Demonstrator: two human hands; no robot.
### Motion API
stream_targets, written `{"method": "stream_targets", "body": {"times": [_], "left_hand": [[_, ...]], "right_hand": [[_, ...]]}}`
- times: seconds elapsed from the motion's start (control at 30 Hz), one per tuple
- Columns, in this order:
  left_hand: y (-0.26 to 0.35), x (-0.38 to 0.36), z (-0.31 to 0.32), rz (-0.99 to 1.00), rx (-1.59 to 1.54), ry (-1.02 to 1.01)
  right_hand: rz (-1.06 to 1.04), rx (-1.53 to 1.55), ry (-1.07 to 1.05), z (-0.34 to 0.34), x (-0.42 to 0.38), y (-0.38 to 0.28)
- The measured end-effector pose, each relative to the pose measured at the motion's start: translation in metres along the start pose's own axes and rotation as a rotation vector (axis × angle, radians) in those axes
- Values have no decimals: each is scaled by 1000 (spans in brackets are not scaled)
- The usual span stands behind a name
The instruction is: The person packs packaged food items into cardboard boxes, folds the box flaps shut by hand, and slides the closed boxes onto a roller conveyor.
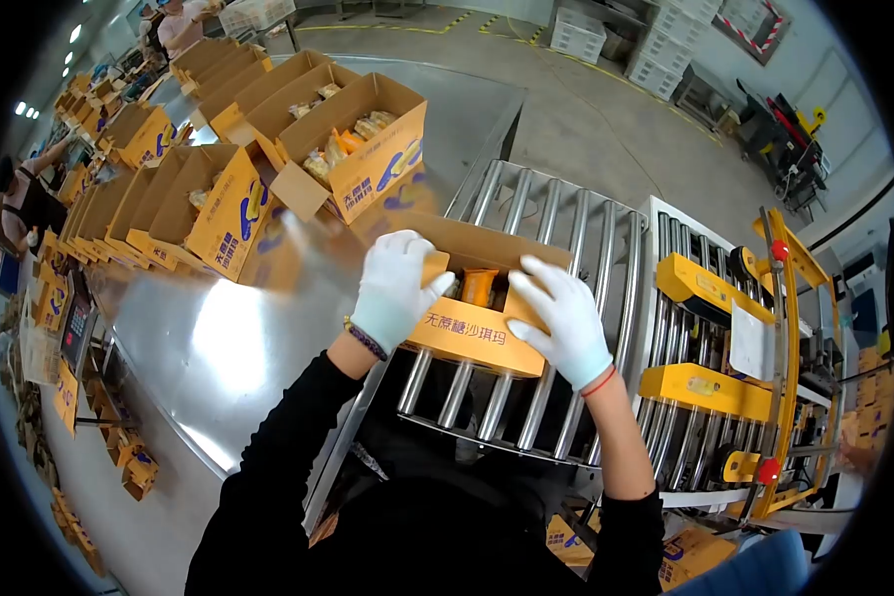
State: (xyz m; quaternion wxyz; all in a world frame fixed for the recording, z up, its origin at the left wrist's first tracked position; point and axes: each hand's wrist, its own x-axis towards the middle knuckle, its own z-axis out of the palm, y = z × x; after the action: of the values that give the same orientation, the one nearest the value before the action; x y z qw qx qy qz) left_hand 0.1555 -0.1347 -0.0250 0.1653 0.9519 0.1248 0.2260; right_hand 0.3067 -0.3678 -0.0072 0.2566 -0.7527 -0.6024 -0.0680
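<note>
A yellow-orange carton with purple lettering on its front sits on the metal roller conveyor in front of me. Its top is open, the back flap stands up, and an orange packet shows among darker ones inside. My left hand, in a white glove, grips the carton's left end, thumb by the small end flap. Across from it, my right hand, also gloved, holds the right end, with its fingers over the end flap and its thumb near the front panel.
A steel table on the left carries rows of open cartons with wrapped packets. To the right stands a carton-sealing machine with yellow side guides and red knobs. Other people work at the far left.
</note>
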Motion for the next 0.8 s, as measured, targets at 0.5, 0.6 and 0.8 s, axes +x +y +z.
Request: {"method": "stream_targets", "body": {"times": [0.5,0.6,0.8], "left_hand": [[57,52,99,-434,-1119,-2],[128,61,142,-228,-939,-206],[101,71,98,12,-723,-795]], "right_hand": [[426,-385,-92,-25,-76,19],[502,-482,-57,-39,-64,47],[521,-507,51,-37,-85,86]]}}
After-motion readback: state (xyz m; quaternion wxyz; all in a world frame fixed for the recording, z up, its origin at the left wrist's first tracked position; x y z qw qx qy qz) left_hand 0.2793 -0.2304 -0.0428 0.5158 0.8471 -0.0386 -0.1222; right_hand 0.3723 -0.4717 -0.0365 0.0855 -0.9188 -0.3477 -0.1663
